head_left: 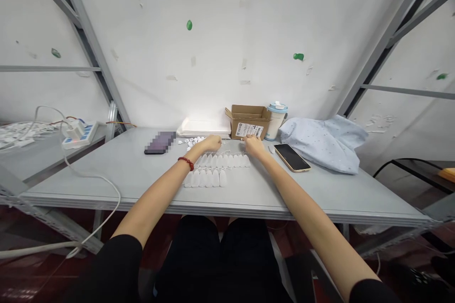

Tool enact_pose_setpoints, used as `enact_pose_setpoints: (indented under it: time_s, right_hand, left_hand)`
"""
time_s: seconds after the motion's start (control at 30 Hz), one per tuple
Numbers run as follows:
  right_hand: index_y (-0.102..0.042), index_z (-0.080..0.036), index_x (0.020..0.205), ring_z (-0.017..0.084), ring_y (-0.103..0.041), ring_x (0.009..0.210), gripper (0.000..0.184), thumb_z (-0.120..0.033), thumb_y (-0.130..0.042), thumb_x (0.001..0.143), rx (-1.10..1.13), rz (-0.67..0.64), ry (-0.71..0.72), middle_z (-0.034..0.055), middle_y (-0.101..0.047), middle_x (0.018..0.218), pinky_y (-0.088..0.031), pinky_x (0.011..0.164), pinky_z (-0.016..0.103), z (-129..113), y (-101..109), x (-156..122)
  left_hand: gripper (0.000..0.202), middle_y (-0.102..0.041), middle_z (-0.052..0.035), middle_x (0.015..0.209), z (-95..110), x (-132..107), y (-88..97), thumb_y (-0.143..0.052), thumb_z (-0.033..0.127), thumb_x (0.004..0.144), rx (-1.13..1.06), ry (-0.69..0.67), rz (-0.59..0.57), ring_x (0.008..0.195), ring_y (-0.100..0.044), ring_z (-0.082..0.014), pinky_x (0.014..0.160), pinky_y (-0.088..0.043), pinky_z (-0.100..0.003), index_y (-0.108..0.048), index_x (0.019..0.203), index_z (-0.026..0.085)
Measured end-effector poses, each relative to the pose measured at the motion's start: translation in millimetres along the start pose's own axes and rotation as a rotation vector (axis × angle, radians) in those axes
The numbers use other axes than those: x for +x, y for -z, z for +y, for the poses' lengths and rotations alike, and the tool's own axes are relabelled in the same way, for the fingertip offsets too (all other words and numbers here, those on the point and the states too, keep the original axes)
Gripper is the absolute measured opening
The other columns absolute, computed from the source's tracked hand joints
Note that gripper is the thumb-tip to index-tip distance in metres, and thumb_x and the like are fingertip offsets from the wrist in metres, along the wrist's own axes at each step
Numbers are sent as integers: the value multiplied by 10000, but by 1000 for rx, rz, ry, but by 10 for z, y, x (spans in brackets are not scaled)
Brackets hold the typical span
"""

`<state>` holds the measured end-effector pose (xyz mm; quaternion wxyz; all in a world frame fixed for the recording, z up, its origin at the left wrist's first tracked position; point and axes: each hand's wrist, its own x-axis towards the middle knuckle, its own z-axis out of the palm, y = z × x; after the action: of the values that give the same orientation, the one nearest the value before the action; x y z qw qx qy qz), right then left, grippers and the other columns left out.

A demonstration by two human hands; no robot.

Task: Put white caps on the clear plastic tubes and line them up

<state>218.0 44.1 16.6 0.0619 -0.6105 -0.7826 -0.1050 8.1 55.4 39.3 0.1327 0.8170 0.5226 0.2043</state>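
Observation:
Two rows of small white rounded tags (203,179) with thin white strings lie on the grey table between my forearms. My left hand (212,143), with a red bead bracelet (186,163) on its wrist, is curled closed just beyond the back row. What its fingers hold is hidden. To the right, my right hand (253,144) is bent with its fingertips together, close in front of the cardboard box (249,123); anything in them is too small to make out. Small white pieces (192,141) lie heaped left of my left hand.
A white tray (204,128) stands along the wall beside the box. Right of it are a lidded cup (275,120), a phone (292,157) and a light blue cloth (325,142). A dark, blurred-out device (159,143) lies left. A power strip (81,135) with white cables sits far left.

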Motion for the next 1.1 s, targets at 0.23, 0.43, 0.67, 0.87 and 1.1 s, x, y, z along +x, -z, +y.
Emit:
enact_pose_setpoints:
  time_s: [0.23, 0.43, 0.67, 0.87, 1.1]
  right_hand:
    - [-564, -166, 1247, 271, -491, 1182, 487, -21, -414, 807, 55, 1, -56, 134, -590, 1220, -404, 923, 361, 95, -8, -123]
    - [-593, -152, 1202, 272, -483, 1208, 444, -30, -435, 806, 67, 3, -60, 134, -582, 1261, -404, 931, 359, 165, -57, -177]
    - [-536, -140, 1271, 277, -487, 1221, 440, -80, -419, 852, 103, -21, -71, 153, -569, 1290, -402, 936, 374, 185, -84, -171]
    - [-522, -161, 1274, 278, -503, 1200, 467, -50, -423, 831, 113, -9, -87, 152, -605, 1233, -387, 947, 390, 160, -81, -184]
    - [-538, -142, 1230, 223, -575, 1089, 415, -82, -497, 822, 438, 154, -90, 129, -651, 1152, -418, 936, 347, 96, -54, -146]
  left_hand:
    - [382, -731, -95, 895, -106, -200, 84, -445, 121, 672, -8, 21, 107, 896, -642, -226, 819, -469, -279, -726, 930, 124]
    - [460, -726, -96, 959, -197, -339, 194, -411, 124, 722, -135, 119, 197, 831, -650, -198, 823, -482, -287, -693, 1083, 88]
    - [394, -714, -96, 1043, -148, -388, 280, -487, 148, 696, -392, 195, 190, 880, -653, -208, 781, -491, -267, -716, 1012, 90]
    - [351, -688, -106, 1128, -116, -419, 321, -527, 153, 689, -550, 182, 244, 1000, -629, -222, 806, -490, -280, -720, 979, 118]
    - [240, -728, -122, 963, -150, -401, 317, -606, 255, 701, -555, 134, 474, 895, -660, -222, 810, -494, -299, -721, 843, 99]
